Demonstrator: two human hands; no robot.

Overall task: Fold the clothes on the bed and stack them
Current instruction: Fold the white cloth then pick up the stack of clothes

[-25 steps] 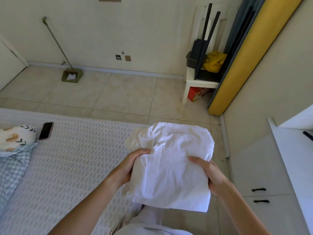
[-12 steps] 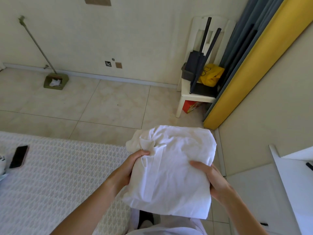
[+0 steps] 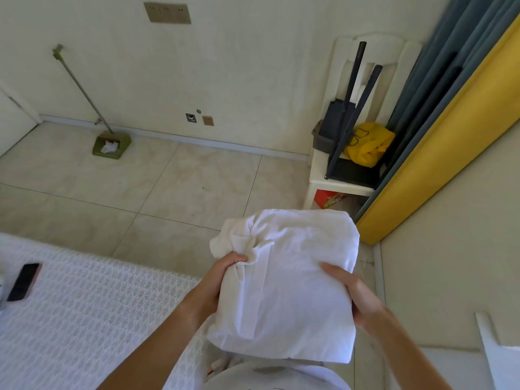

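We hold the folded white garment [image 3: 289, 280] in the air between our two hands, off the bed's edge. Our left hand [image 3: 222, 280] grips its left side, fingers curled into the bunched cloth. Our right hand [image 3: 351, 294] clasps its right edge, thumb on top. The bed [image 3: 84, 319] lies left of our left hand, a phone [image 3: 24, 281] on it farther left.

Cream walls [image 3: 253, 66] meet a pale tiled floor [image 3: 183, 192]; a white chair [image 3: 343, 175] stands beside blue-and-yellow curtains [image 3: 439, 130].
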